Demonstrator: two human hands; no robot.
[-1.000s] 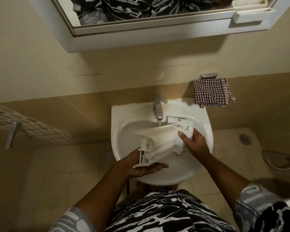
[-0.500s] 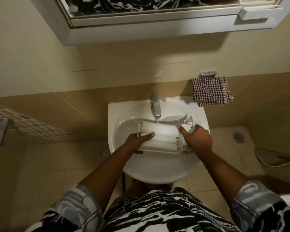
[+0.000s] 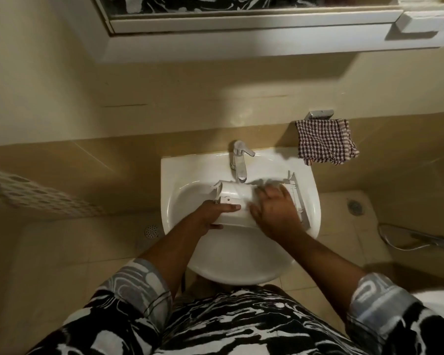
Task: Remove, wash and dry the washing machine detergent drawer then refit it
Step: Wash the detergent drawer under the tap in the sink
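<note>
So, progress-wise: the detergent drawer [image 3: 232, 194] is already out of the machine and it's being held low over the washbasin [image 3: 180, 170], right under the tap [image 3: 239, 160]. I'd call this the middle of the wash step. Can't really make out whether water is running, it's too dim around the spout. Drying and refitting are both left to do. The checked cloth [image 3: 326, 142] hanging on the wall holder just beside the basin looks untouched, and I'd guess that's what the drying is for.

The left hand [image 3: 208, 217] has the drawer's left end. One of its fingers [image 3: 231, 207] lies stretched along the top face and the rest go underneath, so it's clamped on it and steadying the thing.

The right hand [image 3: 277, 216] lies across the top of the drawer toward its right end, touching the plastic. It's motion-blurred, so probably rubbing. Its fingers [image 3: 264, 194] look spread fairly flat, but I honestly can't tell if the tips hook over the far edge.
</note>
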